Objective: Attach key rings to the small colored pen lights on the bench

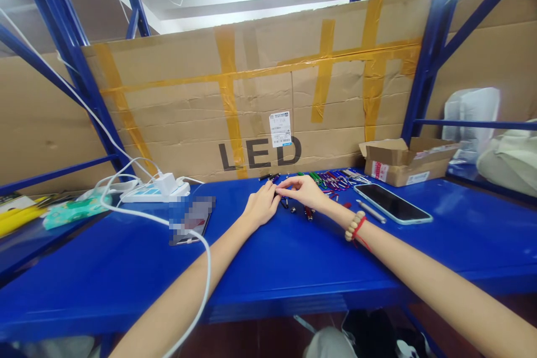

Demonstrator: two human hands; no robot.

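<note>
My left hand (pixel 263 205) rests low over the blue tabletop (pixel 251 274), its fingers closed and pointing away from me. Meeting it from the right, my right hand (pixel 305 192) has thumb and forefinger pinched together by the left fingertips. Whatever lies between the fingers is too small and hidden to name. Close to both hands are small dark and red metallic pieces (pixel 308 212). Behind the right hand spreads a pile of small shiny coloured pieces (pixel 333 180), in red, blue, purple, green and silver. Short black pieces (pixel 268 177) lie beyond the left hand.
To the right lie a phone (pixel 392 203), a slim grey pen-like stick (pixel 371 211) and an open cardboard box (pixel 409 161). On the left are a dark, partly blurred device (pixel 195 221) and a power strip (pixel 146 193). A white cable (pixel 208 268) crosses my left forearm. Taped cardboard (pixel 188 117) stands behind.
</note>
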